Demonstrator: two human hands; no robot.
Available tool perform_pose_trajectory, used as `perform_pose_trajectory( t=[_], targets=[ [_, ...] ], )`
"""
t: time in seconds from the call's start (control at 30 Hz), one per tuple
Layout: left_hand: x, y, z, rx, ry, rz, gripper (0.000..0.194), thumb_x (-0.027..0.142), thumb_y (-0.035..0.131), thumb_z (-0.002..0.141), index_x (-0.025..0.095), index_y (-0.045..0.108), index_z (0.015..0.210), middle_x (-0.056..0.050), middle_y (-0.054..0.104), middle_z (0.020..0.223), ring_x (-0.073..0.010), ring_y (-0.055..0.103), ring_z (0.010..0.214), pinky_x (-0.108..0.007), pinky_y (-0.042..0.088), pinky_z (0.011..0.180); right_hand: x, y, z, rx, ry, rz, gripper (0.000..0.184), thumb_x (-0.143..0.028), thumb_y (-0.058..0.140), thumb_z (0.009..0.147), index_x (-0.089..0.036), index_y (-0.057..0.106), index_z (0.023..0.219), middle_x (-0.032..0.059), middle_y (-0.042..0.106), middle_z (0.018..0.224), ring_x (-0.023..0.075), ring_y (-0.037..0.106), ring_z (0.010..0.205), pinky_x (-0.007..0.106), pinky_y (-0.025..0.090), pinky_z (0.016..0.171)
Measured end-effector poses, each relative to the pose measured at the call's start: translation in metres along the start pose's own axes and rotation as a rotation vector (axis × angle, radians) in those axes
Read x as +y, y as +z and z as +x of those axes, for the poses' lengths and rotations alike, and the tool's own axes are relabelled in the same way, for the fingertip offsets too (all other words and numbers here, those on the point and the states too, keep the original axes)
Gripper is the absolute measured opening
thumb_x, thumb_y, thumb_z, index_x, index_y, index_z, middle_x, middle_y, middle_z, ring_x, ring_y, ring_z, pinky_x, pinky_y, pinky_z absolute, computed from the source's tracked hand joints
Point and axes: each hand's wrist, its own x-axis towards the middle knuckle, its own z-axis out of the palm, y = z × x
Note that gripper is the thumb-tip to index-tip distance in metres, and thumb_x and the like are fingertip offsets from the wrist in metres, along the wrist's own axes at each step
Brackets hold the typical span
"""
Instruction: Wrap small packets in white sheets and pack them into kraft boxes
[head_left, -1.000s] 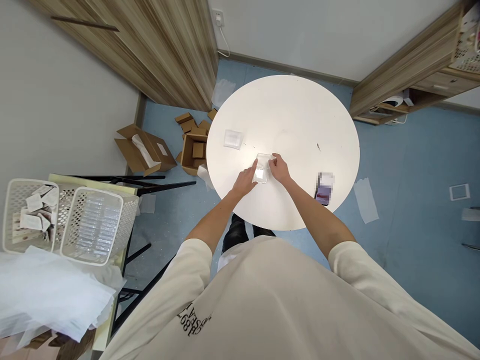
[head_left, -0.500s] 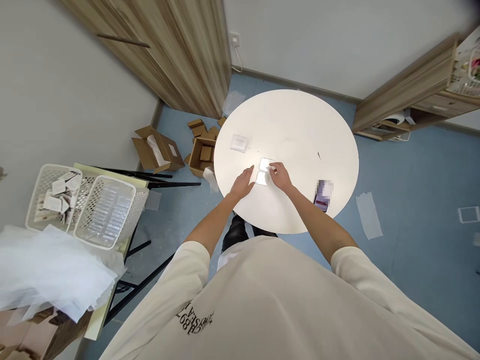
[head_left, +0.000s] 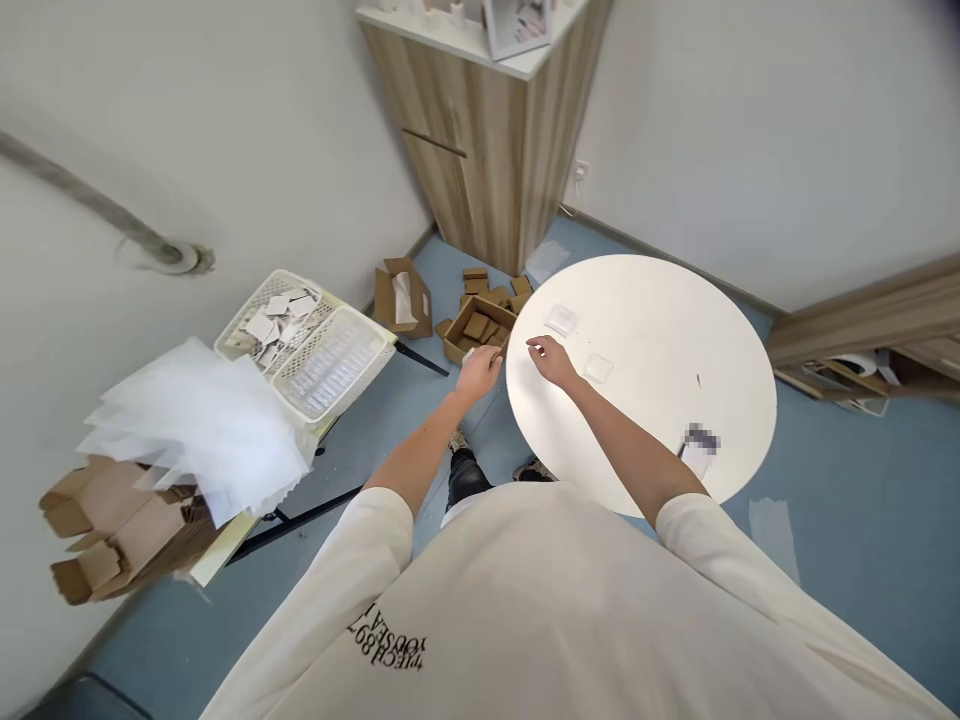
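Observation:
My left hand (head_left: 480,373) hangs just off the left edge of the round white table (head_left: 652,300), its fingers curled. A small white bit (head_left: 469,355) shows at its fingers, too small to name. Over the table's left side, my right hand (head_left: 553,360) is half curled, with a small gap between thumb and fingertips and nothing plainly held. A closed clear plastic case (head_left: 598,368) lies right of my right hand, apart from it. Farther back on the table lies another clear case (head_left: 561,320).
Left stands a side table with a basket of white cards (head_left: 274,320), a basket of clear cases (head_left: 326,370) and white sheets (head_left: 202,430). Cardboard boxes (head_left: 476,330) sit on the floor by the cabinet (head_left: 480,170). A phone (head_left: 696,455) lies on the round table.
My view has swung left. The case between my hands was open and is now closed, away from both. My left hand has moved off the table's edge, and my right hand has moved left.

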Motion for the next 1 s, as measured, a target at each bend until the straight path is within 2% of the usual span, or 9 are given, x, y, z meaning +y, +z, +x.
perform_pose_trajectory(
  t=[0.17, 0.37, 0.57, 0.67, 0.8, 0.9, 1.0],
  targets=[
    [-0.065, -0.069, -0.011, 0.084, -0.019, -0.005, 0.038, 0.037, 0.041, 0.106, 0.021, 0.062, 0.134, -0.013, 0.066, 0.135, -0.0287, 0.062, 0.126, -0.045, 0.052, 0.107, -0.076, 0.059, 0.052, -0.074, -0.077, -0.040, 0.033, -0.030, 0.046, 0.100, -0.021, 0.071, 0.120, 0.0096, 0.069, 0.121, 0.0206, 0.068, 0.099, 0.037, 0.056, 0.094],
    [-0.170, -0.157, -0.021, 0.216, -0.035, -0.016, 0.034, 0.030, 0.044, 0.104, 0.019, 0.064, 0.129, -0.011, 0.068, 0.130, -0.0263, 0.063, 0.125, -0.043, 0.050, 0.110, -0.180, 0.147, 0.118, -0.190, -0.165, -0.055, 0.034, -0.033, 0.046, 0.101, -0.022, 0.072, 0.119, 0.0106, 0.070, 0.120, 0.0227, 0.069, 0.100, 0.038, 0.056, 0.092],
    [-0.271, -0.231, -0.032, 0.393, -0.191, -0.053, 0.033, 0.021, 0.046, 0.101, 0.020, 0.065, 0.127, -0.011, 0.069, 0.128, -0.0250, 0.064, 0.123, -0.041, 0.051, 0.109, -0.278, 0.231, 0.175, -0.293, -0.280, -0.071, 0.033, -0.029, 0.047, 0.100, -0.022, 0.072, 0.120, 0.0091, 0.072, 0.119, 0.0219, 0.069, 0.100, 0.037, 0.055, 0.093],
    [-0.315, -0.255, -0.040, 0.464, -0.305, -0.063, 0.036, 0.014, 0.046, 0.097, 0.019, 0.066, 0.126, -0.012, 0.070, 0.127, -0.0258, 0.065, 0.123, -0.041, 0.050, 0.110, -0.311, 0.269, 0.200, -0.328, -0.319, -0.106, 0.032, -0.026, 0.049, 0.097, -0.021, 0.073, 0.118, 0.0088, 0.073, 0.119, 0.0225, 0.067, 0.102, 0.038, 0.053, 0.096],
    [-0.361, -0.276, -0.046, 0.485, -0.418, -0.066, 0.039, 0.010, 0.047, 0.091, 0.018, 0.068, 0.123, -0.013, 0.070, 0.128, -0.0284, 0.064, 0.125, -0.044, 0.050, 0.112, -0.339, 0.317, 0.230, -0.343, -0.366, -0.220, 0.030, -0.026, 0.053, 0.096, -0.021, 0.075, 0.116, 0.0089, 0.074, 0.118, 0.0265, 0.064, 0.108, 0.042, 0.050, 0.100],
    [-0.384, -0.286, -0.043, 0.491, -0.461, -0.090, 0.040, 0.009, 0.046, 0.090, 0.020, 0.068, 0.122, -0.012, 0.070, 0.127, -0.0289, 0.064, 0.124, -0.046, 0.050, 0.110, -0.356, 0.347, 0.251, -0.317, -0.386, -0.320, 0.031, -0.029, 0.054, 0.096, -0.022, 0.076, 0.116, 0.0100, 0.073, 0.122, 0.0318, 0.060, 0.115, 0.047, 0.048, 0.099],
    [-0.398, -0.294, -0.035, 0.526, -0.544, -0.130, 0.041, 0.010, 0.045, 0.091, 0.022, 0.065, 0.124, -0.011, 0.072, 0.126, -0.0299, 0.065, 0.122, -0.048, 0.051, 0.108, -0.372, 0.372, 0.269, -0.321, -0.421, -0.410, 0.032, -0.030, 0.053, 0.097, -0.024, 0.076, 0.118, 0.0098, 0.073, 0.126, 0.0351, 0.055, 0.118, 0.052, 0.043, 0.099]
  ],
)
